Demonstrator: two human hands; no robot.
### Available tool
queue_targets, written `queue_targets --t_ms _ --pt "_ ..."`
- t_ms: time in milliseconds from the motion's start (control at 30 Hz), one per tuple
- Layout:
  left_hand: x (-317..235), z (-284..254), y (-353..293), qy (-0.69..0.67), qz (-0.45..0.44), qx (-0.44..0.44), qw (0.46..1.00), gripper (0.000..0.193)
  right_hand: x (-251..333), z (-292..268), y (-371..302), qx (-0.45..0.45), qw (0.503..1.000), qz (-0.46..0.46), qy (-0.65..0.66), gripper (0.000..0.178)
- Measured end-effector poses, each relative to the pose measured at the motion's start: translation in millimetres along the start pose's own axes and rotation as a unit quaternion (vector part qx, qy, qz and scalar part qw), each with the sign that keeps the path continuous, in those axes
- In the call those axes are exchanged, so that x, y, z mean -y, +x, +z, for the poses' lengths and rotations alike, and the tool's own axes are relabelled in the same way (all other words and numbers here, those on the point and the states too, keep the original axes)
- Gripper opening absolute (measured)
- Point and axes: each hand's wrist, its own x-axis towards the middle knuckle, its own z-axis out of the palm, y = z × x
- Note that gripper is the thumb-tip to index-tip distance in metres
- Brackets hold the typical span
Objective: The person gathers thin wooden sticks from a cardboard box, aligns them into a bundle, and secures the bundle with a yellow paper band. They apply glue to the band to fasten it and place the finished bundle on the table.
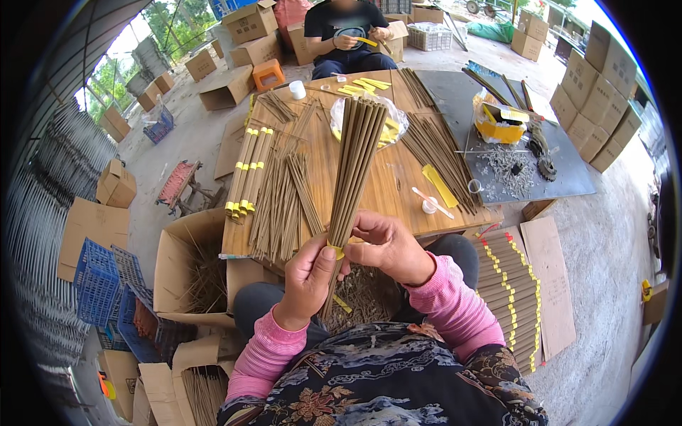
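Note:
A bundle of thin brown incense sticks (355, 167) stands upright and slightly tilted in front of me, fanning out toward its top. My left hand (307, 278) is closed around its lower part, thumb in front. A yellow paper band (336, 250) wraps the sticks just by that thumb. From the right, my right hand (388, 248) has its curled fingers on the bundle beside the band; its fingertips are partly hidden behind the sticks. Loose incense sticks (277, 213) lie on the wooden table beyond, next to finished bundles with yellow bands (249, 170).
Yellow strips in a plastic bag (391, 131) and a small white cup with a stick (430, 206) are on the table. A cardboard box (186, 266) stands left. Banded bundles (508, 291) lie on cardboard at right. Across the table sits another person (348, 35) holding a yellow strip.

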Motion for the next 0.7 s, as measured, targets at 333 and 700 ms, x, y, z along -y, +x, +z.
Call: queue_targets --t_ms 333,700 --pt "1.5 0.4 0.4 -0.002 -0.013 0.003 1.000 0.032 -2.1 -3.8 0.5 0.006 1.000 -0.006 0.000 0.028" --pt "1.5 -1.9 1.6 0.007 -0.025 0.019 0.999 0.034 -3.7 -7.6 1.0 0.011 1.000 0.000 0.015 0.028"
